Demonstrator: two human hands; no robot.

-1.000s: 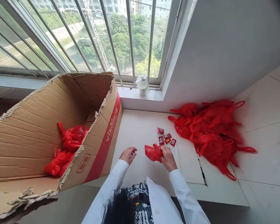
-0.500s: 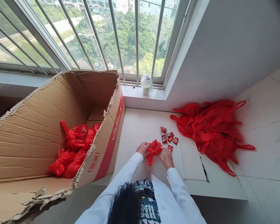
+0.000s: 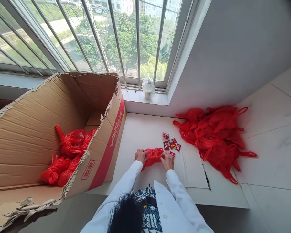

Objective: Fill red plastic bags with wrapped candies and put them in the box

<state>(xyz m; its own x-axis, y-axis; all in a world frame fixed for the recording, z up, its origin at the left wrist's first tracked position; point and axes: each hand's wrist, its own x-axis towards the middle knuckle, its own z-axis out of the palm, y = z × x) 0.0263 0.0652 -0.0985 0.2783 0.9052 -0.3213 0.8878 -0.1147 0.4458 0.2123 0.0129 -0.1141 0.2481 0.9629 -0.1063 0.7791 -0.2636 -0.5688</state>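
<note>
A thin red plastic bag (image 3: 153, 156) is stretched sideways between my two hands, low over the white tabletop. My left hand (image 3: 141, 156) grips its left end with fingers bent around the plastic. At the opposite end, my right hand (image 3: 167, 161) pinches the edge of the bag. Several small red candy packets (image 3: 171, 142) lie loose just beyond my right hand, and one of them touches or nearly touches its fingers. Whether anything is inside the bag I cannot tell.
A large torn-edged cardboard box (image 3: 104, 152) stands at the left with several knotted red bags (image 3: 74, 142) inside. On the right, a heap of red plastic bags (image 3: 215, 136) lies against the wall. Paper sheets (image 3: 196, 171) and a pen (image 3: 207, 177) lie nearer. A wrapped white container (image 3: 148, 89) sits on the sill.
The red bag was bunched up between my hands; now it is pulled out wider. My hands have moved somewhat farther apart. The whole view has shifted slightly.
</note>
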